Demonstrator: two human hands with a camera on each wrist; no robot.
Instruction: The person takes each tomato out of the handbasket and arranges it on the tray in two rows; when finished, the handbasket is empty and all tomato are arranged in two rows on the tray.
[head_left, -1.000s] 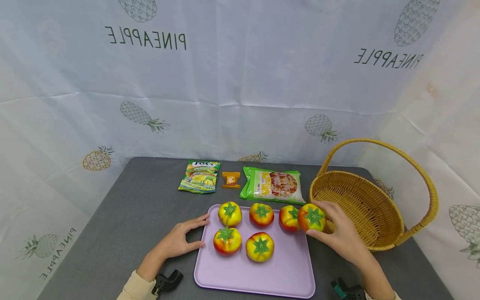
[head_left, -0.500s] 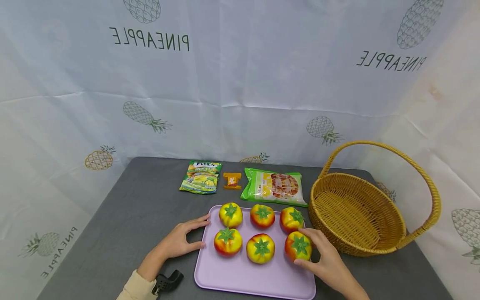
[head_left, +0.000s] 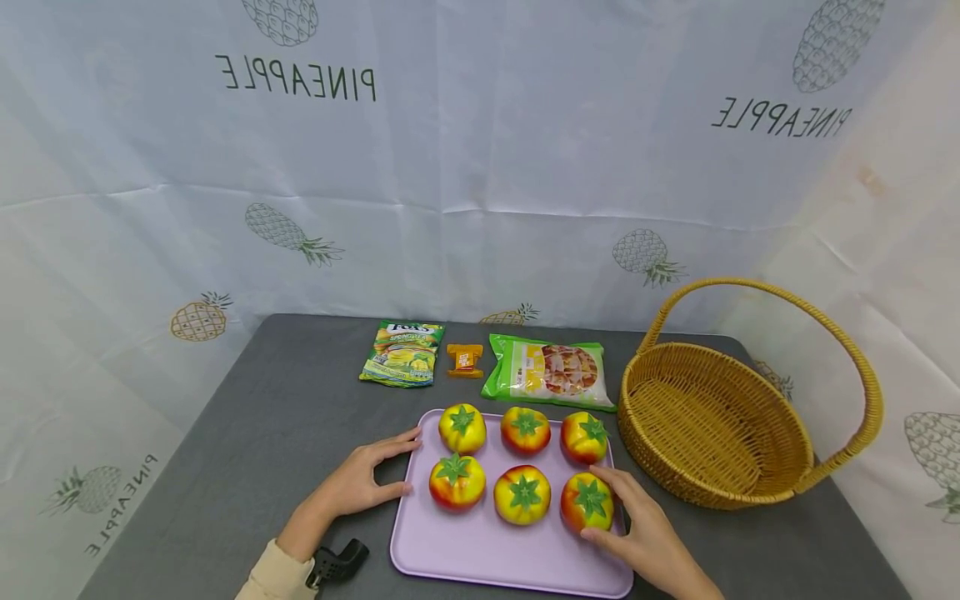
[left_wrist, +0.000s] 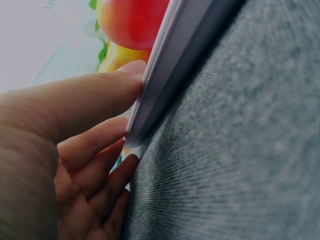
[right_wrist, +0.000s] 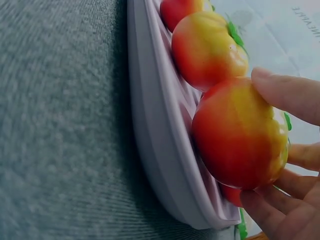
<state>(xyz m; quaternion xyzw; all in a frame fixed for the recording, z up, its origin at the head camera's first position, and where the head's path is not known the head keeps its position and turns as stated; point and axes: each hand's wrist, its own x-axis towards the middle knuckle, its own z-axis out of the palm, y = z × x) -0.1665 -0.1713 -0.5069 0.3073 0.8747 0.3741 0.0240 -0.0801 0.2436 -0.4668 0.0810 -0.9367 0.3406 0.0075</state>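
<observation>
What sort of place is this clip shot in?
Probably a staged tabletop set, not a real kitchen: a pineapple-print sheet hangs as backdrop behind a grey table, where toy-like tomatoes sit on a lilac tray beside a wicker basket.

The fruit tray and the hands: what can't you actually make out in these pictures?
- Right hand: the head view's bottom edge cuts off its wrist.
- Front-right toy tomato: its near side is hidden by the fingers curled round it.
- Left hand: the left wrist view is too close to show more than its fingertips at the tray's edge.
- Small orange packet: print too small to read.
- Basket: its near wall hides part of its floor.
</observation>
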